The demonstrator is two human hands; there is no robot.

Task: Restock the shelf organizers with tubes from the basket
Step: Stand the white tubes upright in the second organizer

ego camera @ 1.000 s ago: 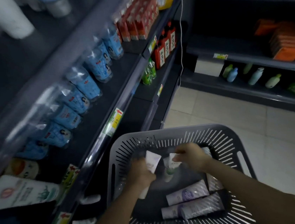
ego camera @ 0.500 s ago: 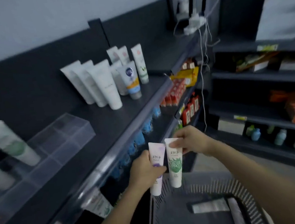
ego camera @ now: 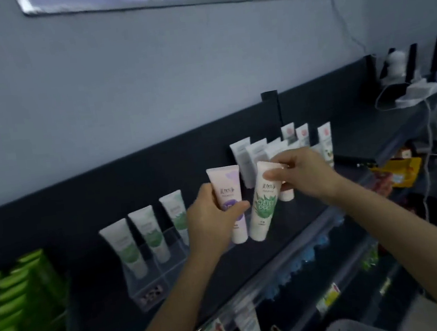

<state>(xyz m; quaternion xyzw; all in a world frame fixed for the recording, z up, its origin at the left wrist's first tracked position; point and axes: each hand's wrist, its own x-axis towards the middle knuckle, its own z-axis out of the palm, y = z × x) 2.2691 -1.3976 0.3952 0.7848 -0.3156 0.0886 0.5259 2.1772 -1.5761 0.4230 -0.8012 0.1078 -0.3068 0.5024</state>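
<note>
My left hand (ego camera: pixel 212 220) grips a white tube with a purple label (ego camera: pixel 228 191), held upright with its cap down. My right hand (ego camera: pixel 303 174) pinches the top of a white tube with a green label (ego camera: pixel 264 206) right beside it. Both tubes hang in the air above the dark top shelf (ego camera: pixel 295 227). Left of my hands a clear acrylic organizer (ego camera: pixel 154 281) holds three green-labelled tubes (ego camera: pixel 149 233) standing in its slots. Only the grey basket's rim (ego camera: pixel 350 330) shows at the bottom edge.
White and grey tubes (ego camera: pixel 254 155) stand in a group behind my right hand. Bright green tubes (ego camera: pixel 18 302) fill the far left. Cables and a white power strip (ego camera: pixel 416 93) lie at the shelf's right end. Lower shelves with blue pouches (ego camera: pixel 301 259) sit below.
Both hands lifted the two tubes out of the basket and up to top-shelf height. My view tilted up from the basket to the shelf and wall.
</note>
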